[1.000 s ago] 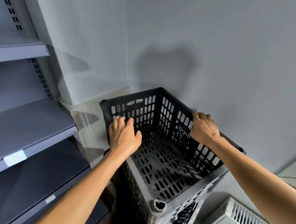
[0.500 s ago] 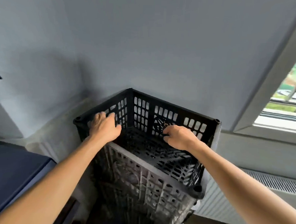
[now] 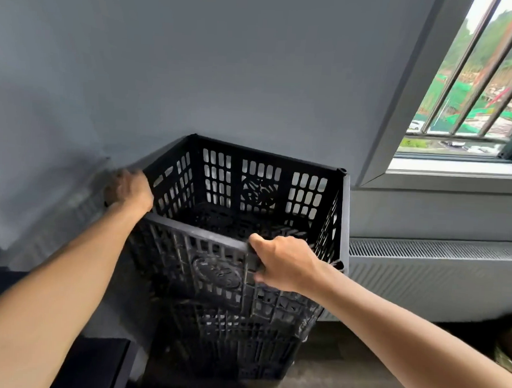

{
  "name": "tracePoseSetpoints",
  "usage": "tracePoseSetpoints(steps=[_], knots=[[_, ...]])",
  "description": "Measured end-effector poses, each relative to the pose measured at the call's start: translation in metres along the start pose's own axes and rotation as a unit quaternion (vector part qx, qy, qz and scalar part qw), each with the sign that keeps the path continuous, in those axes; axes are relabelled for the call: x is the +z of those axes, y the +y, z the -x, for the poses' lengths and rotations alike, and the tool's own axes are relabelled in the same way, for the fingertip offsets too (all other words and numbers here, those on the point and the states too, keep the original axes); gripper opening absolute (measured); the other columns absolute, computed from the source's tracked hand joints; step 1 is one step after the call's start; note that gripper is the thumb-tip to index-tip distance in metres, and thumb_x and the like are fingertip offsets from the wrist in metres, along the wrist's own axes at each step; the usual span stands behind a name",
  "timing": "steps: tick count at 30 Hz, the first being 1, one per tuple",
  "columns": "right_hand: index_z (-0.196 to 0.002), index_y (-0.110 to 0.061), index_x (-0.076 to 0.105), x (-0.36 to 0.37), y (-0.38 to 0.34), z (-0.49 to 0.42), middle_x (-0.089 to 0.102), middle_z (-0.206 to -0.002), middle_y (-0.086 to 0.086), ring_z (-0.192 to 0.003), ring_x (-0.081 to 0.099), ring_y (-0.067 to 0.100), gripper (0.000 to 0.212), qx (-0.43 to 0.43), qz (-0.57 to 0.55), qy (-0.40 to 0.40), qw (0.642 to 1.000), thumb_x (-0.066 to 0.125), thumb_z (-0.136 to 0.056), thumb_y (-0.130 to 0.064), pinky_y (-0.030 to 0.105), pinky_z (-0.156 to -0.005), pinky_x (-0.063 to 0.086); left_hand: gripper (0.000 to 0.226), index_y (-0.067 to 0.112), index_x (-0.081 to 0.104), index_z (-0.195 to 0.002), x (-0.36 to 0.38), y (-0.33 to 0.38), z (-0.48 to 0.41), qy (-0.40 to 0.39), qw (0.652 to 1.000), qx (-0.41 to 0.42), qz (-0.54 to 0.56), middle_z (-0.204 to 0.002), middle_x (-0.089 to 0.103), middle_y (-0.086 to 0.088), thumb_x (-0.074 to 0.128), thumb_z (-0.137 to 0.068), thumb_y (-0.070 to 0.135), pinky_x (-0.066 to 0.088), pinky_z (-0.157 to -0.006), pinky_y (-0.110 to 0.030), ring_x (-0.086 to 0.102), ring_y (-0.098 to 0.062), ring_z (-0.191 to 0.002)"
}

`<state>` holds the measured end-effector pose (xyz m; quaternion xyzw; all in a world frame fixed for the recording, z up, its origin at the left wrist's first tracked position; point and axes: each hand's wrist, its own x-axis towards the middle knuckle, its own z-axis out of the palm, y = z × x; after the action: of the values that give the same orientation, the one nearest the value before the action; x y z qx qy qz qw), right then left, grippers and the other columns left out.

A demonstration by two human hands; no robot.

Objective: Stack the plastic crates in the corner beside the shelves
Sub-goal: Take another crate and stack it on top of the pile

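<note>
A black slotted plastic crate (image 3: 260, 194) sits on top of a stack of other black crates (image 3: 235, 338) against the grey wall. My left hand (image 3: 129, 190) is closed over the top crate's left corner rim. My right hand (image 3: 283, 265) grips the near rim, thumb on top and fingers wrapped over the outer wall. The top crate is empty and sits roughly level, turned slightly against the crates below it.
A white radiator (image 3: 434, 277) runs along the wall to the right of the stack, under a barred window (image 3: 474, 86) and its sill. A dark shelf edge (image 3: 100, 363) shows at bottom left. Brown floor (image 3: 342, 385) lies in front.
The view has swung right, away from the shelves toward the window. My right hand has moved from inside the crate to its near rim, and my left hand has shifted to the left corner.
</note>
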<state>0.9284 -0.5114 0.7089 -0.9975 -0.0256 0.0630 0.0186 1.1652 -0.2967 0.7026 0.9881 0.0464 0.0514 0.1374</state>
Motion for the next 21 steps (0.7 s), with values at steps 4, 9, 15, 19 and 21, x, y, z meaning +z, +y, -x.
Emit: tracePoseSetpoints(steps=[4, 9, 15, 19, 21], knots=[[-0.126, -0.016, 0.050, 0.013, 0.003, -0.001, 0.072, -0.086, 0.008, -0.080, 0.069, 0.033, 0.039, -0.019, 0.043, 0.082, 0.996, 0.065, -0.090, -0.024, 0.039, -0.066, 0.057, 0.040, -0.006, 0.057, -0.125, -0.001, -0.002, 0.001, 0.036, 0.995, -0.066, 0.064, -0.131, 0.053, -0.029, 0.036, -0.100, 0.016, 0.043, -0.099, -0.052, 0.052, -0.044, -0.119], [-0.128, -0.020, 0.053, 0.010, 0.025, -0.008, 0.074, -0.091, 0.003, -0.085, 0.071, 0.027, 0.043, -0.025, 0.056, 0.101, 0.993, 0.068, -0.089, -0.032, 0.038, -0.070, 0.058, 0.052, 0.006, 0.042, -0.143, 0.010, -0.005, 0.000, 0.042, 0.987, -0.102, 0.120, -0.148, 0.044, -0.020, 0.029, -0.097, 0.026, 0.035, -0.108, -0.055, 0.043, -0.041, -0.133], [-0.128, -0.021, 0.053, 0.000, 0.049, -0.014, 0.074, -0.088, -0.001, -0.073, 0.067, 0.017, 0.045, -0.041, 0.061, 0.079, 0.994, 0.069, -0.090, -0.040, 0.031, -0.062, 0.053, 0.067, -0.004, 0.025, -0.151, -0.008, 0.005, 0.033, 0.012, 0.988, -0.107, 0.108, -0.156, 0.028, -0.024, 0.055, -0.094, 0.009, 0.037, -0.107, -0.059, 0.034, -0.044, -0.139], [-0.114, -0.020, 0.058, -0.002, 0.058, -0.017, 0.071, -0.083, -0.002, -0.073, 0.067, 0.017, 0.033, -0.029, 0.072, 0.068, 0.995, 0.070, -0.089, -0.037, 0.031, -0.062, 0.052, 0.078, -0.008, 0.026, -0.149, -0.006, 0.005, 0.038, -0.013, 0.998, -0.055, 0.000, -0.154, 0.026, -0.027, 0.066, -0.088, 0.018, 0.040, -0.107, -0.055, 0.032, -0.043, -0.140], [-0.113, -0.018, 0.056, -0.001, 0.050, -0.018, 0.067, -0.079, -0.003, -0.069, 0.064, 0.018, 0.030, -0.037, 0.072, 0.078, 0.994, 0.066, -0.090, -0.034, 0.031, -0.059, 0.050, 0.071, -0.007, 0.033, -0.147, -0.010, 0.004, 0.039, -0.008, 0.999, -0.041, -0.028, -0.151, 0.031, -0.028, 0.064, -0.088, 0.018, 0.042, -0.106, -0.052, 0.037, -0.043, -0.137]])
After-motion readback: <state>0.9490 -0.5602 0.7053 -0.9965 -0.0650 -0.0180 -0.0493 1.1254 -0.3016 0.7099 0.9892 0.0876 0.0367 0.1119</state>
